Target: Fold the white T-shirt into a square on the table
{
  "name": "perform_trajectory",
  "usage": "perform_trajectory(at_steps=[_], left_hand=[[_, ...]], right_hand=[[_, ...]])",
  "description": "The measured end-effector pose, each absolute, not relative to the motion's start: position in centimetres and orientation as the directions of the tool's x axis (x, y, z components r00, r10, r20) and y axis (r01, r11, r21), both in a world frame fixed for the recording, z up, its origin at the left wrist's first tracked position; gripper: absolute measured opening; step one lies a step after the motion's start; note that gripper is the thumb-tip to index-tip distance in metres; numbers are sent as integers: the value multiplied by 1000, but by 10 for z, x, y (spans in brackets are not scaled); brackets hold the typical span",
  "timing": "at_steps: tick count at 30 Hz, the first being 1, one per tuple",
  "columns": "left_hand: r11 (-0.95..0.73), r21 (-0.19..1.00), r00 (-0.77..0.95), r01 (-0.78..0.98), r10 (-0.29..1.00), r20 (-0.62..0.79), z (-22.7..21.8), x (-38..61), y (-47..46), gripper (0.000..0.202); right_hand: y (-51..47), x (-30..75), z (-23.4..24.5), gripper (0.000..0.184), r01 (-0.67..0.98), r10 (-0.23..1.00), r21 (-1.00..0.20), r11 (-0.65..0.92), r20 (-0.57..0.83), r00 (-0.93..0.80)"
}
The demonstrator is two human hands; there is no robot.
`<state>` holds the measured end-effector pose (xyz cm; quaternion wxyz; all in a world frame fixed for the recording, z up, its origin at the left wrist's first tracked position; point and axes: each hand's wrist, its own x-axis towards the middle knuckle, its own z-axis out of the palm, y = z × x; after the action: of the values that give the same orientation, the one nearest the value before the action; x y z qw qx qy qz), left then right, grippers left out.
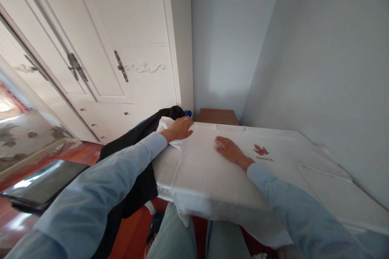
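A white T-shirt (209,174) with a red maple-leaf print lies spread over a white table (165,166), its lower edge hanging over the near side. My left hand (179,128) rests near the far left corner of the shirt, fingers stretched out over the bunched cloth there. Flat on the fabric, left of the print, lies my right hand (231,151) with its fingers extended. Neither hand grips anything that I can see.
Dark clothing (136,190) hangs over the table's left end. A white wardrobe (146,28) stands behind it, and a brown wooden piece (218,116) sits by the grey wall (328,68). A black ridged object (45,182) is low on the left.
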<state>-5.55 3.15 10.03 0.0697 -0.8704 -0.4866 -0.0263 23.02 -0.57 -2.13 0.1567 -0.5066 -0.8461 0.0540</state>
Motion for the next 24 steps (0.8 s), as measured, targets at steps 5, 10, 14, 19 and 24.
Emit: perform_trajectory(at_steps=[5,10,14,19,24], left_hand=[[-534,-56,533,844,846,-24,42,-33,9,70],[-469,-13,469,883,883,-7,9,-37,-3,77],[-439,50,437,897,898,45,4,-37,-7,79],[-410,111,409,905,912,34,6,-36,-9,81],[-361,163,358,918,932,48,4,-37,-11,85]], right_hand=[[-2,226,-11,43,860,875,-179,477,182,-448],[28,209,10,47,878,891,-169,447,173,-420],[60,181,24,51,864,876,-158,478,159,-456],[83,145,16,48,867,875,-124,483,89,-476],[97,130,0,50,918,920,-84,388,101,-379]])
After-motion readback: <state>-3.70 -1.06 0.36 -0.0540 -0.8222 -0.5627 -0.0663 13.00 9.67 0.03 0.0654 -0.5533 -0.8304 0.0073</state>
